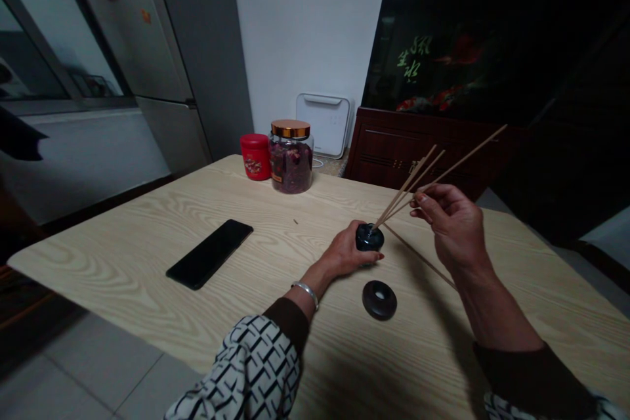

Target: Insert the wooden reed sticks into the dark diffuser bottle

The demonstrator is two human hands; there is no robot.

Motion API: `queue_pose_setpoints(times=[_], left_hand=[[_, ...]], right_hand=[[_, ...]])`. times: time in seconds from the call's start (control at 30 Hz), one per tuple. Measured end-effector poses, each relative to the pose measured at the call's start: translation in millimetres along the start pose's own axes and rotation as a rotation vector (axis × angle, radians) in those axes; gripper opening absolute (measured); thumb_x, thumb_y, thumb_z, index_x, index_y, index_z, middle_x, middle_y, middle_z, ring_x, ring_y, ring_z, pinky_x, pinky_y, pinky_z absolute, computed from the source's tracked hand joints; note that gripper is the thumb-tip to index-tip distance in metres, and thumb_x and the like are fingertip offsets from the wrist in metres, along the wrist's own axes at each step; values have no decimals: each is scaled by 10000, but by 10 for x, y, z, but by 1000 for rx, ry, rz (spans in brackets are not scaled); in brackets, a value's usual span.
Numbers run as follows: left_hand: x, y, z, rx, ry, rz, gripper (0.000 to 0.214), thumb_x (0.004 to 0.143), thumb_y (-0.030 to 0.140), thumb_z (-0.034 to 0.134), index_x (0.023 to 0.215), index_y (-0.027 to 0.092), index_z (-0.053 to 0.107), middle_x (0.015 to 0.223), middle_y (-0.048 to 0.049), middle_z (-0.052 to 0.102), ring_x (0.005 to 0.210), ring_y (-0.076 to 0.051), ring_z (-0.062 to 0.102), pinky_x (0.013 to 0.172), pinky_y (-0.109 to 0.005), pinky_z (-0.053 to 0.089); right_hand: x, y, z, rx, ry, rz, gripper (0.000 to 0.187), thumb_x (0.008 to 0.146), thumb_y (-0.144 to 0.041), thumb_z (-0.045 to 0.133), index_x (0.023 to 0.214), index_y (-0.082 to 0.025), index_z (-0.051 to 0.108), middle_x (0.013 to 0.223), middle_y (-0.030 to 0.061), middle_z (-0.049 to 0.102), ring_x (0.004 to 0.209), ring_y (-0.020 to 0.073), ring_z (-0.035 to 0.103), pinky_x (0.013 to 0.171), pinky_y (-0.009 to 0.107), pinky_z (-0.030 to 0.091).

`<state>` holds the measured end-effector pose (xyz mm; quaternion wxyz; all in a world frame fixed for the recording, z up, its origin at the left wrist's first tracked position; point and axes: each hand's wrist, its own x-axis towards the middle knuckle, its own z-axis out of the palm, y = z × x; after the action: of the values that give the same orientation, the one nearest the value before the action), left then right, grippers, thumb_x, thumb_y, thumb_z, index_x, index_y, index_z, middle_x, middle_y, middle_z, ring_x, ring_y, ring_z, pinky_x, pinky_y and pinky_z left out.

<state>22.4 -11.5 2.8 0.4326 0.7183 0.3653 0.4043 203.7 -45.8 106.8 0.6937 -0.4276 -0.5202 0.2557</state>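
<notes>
Head cam shot, looking down at a light wood-grain table (98, 262). The left hand (350, 252) is curled around a small dark glass bottle (369, 237), which sits near the middle of the table, though I can't tell if its base is touching the top. The right hand (455, 226) is up in the air, pinching a few thin wooden reeds (411, 184) between thumb and fingertips. They fan out up and away, with their lower ends right at the bottle's neck. One more reed (418, 256) runs just under that hand, but I can't say if it's resting on the table. A dark ring (379, 300) lies flat just below the bottle.

There's a silver bangle (306, 294) on the left wrist and patterned sleeves (246, 367) on both arms. A black phone (209, 254) lies over to the left. At the far edge, a red tin (255, 156) sits right beside a big jar of dried rosebuds (291, 161) with a copper lid. Behind those are a white box (325, 125), a dark wood cabinet (394, 151), a fish tank (433, 59) and a fridge (162, 33).
</notes>
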Motion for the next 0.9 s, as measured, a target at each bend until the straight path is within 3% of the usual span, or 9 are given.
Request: queue_pose_setpoints(times=[0.27,0.43,0.57,0.7,0.9], left_hand=[[-4,9,-7,44,-4,-9,699,642,437,853,1218,176,557,1047,-75,670,943,-224,618,809,-331,490],[-9,16,-3,26,-9,-20,712,644,429,855,1236,180,548,1069,-85,672,964,-234,621,829,-347,496],[-16,42,-6,18,-7,-29,698,643,418,856,1228,184,554,1067,-78,674,960,-229,622,841,-349,498],[-10,59,-14,31,-8,-48,702,638,397,858,1230,172,557,1044,-83,672,944,-230,619,840,-366,507],[-11,60,-22,31,-7,-38,695,635,400,861,1223,176,566,1045,-81,668,949,-235,619,856,-384,513]], right_hand=[[-56,226,61,-196,-328,195,359,728,-489,781,852,-180,646,811,25,657,674,144,623,609,294,544],[122,313,-310,-423,-458,250,361,806,-532,652,874,-177,647,798,45,648,726,176,622,621,297,519],[252,560,-738,-931,-632,215,175,801,-357,620,803,-188,664,802,64,687,725,182,612,656,296,473],[234,828,-936,-1335,-697,271,117,760,-287,647,838,-213,693,877,78,724,827,221,647,707,308,436],[201,992,-943,-1290,-746,342,96,751,-232,627,813,-197,690,877,63,728,805,192,646,712,268,427]])
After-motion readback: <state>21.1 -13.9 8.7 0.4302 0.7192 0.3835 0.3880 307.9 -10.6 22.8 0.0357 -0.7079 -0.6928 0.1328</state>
